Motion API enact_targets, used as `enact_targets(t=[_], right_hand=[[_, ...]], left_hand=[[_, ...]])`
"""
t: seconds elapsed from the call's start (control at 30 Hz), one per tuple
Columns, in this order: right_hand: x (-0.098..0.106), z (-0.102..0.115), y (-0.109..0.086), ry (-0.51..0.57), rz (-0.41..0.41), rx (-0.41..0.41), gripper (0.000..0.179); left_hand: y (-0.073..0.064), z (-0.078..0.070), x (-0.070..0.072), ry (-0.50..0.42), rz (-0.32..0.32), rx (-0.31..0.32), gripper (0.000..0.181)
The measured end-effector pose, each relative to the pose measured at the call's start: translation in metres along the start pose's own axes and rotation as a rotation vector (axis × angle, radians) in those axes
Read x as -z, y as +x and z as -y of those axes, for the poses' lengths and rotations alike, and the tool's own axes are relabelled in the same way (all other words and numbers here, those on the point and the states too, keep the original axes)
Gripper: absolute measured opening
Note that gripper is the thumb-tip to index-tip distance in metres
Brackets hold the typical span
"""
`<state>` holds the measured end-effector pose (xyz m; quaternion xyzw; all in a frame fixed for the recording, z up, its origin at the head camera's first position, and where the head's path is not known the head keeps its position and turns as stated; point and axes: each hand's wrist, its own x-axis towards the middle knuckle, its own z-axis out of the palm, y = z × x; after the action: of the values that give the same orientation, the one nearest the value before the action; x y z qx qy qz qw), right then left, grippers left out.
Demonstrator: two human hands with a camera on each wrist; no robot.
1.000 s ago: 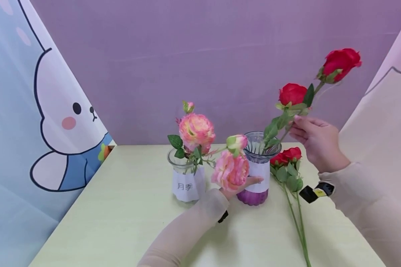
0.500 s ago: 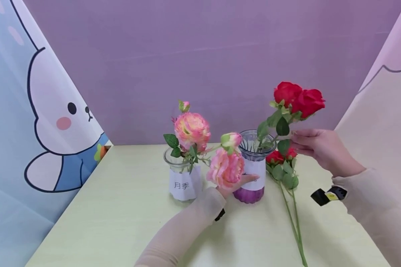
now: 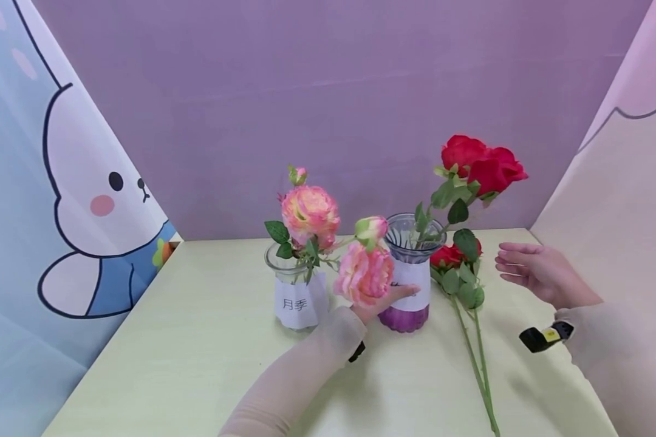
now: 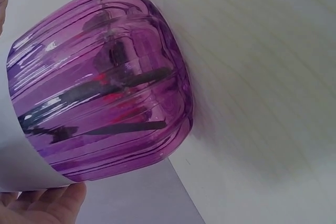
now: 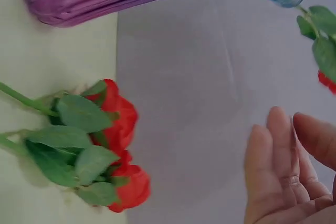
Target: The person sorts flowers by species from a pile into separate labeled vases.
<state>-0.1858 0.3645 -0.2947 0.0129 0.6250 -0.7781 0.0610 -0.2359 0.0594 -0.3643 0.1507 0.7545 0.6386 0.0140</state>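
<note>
My left hand (image 3: pixel 379 305) grips the purple glass vase (image 3: pixel 407 318) round its white paper label, thumb on the near side. In the left wrist view its fingers (image 4: pixel 52 203) wrap the label's far side, and two dark stems show through the purple glass (image 4: pixel 105 145). Two red roses (image 3: pixel 494 170) stand in this vase, leaning right over its rim. To the right of them my right hand (image 3: pixel 546 276) is in the air, holding nothing, fingers extended and apart from the stems. Below it two more red roses (image 5: pixel 128 187) lie on the table, stems toward the front.
A clear glass vase (image 3: pixel 297 325) with a labelled paper wrap stands to the left. Its pink roses (image 3: pixel 310 215) spread wide, one bloom (image 3: pixel 365 273) hanging in front of my left hand. A purple backdrop (image 3: pixel 328 109) rises behind the pale table (image 3: pixel 197 364).
The right hand has lowered a red rose into the purple vase, released it and drawn back to the right. My left hand has stayed on the vase.
</note>
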Motion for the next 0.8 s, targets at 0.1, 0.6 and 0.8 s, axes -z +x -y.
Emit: enact_targets(t=[0.1,0.6,0.8], right_hand=[[0.006,-0.011,-0.003,0.083,0.001,0.016,0.03],[0.024,-0.059,0.001,-0.167,0.007,-0.129,0.018],[0.03,-0.079,0.006,-0.48,-0.056,-0.23,0.031]], left_hand=[[-0.002,0.0,0.0,0.04,-0.027,0.054,0.099],[-0.006,-0.006,0.001,0.028,-0.088,0.12,0.101],[-0.006,-0.008,0.0,0.05,-0.08,0.161,0.104]])
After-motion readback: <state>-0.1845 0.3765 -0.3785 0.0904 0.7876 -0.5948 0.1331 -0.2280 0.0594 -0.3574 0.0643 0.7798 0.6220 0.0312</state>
